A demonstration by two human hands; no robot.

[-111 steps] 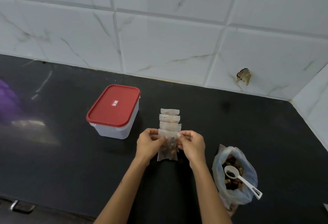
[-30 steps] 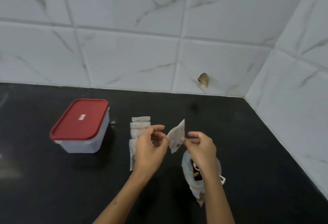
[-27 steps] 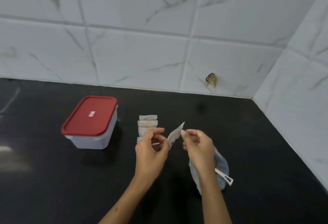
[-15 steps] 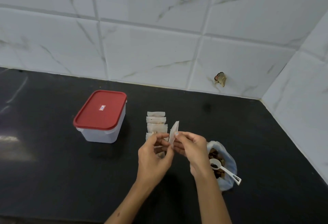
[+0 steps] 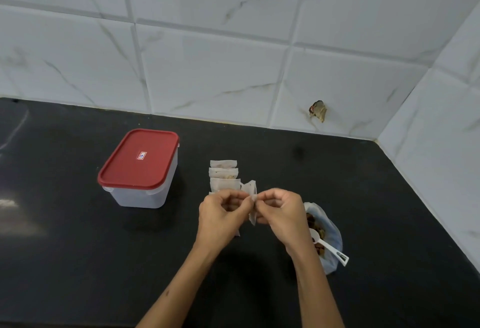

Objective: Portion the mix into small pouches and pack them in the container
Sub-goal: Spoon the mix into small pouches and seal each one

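above the black counter [image 5: 78,262], left hand [image 5: 220,213] and right hand [image 5: 281,213] pinch an empty pouch [image 5: 252,197] with curled fingers; part its mouth wide before scooping, filled pouches [image 5: 224,175] lying just behind.

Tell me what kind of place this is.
Most likely a home kitchen: a black stone countertop set into a corner of marble-look wall tiles, with a red-lidded food container and a bag of mix holding a measuring spoon.
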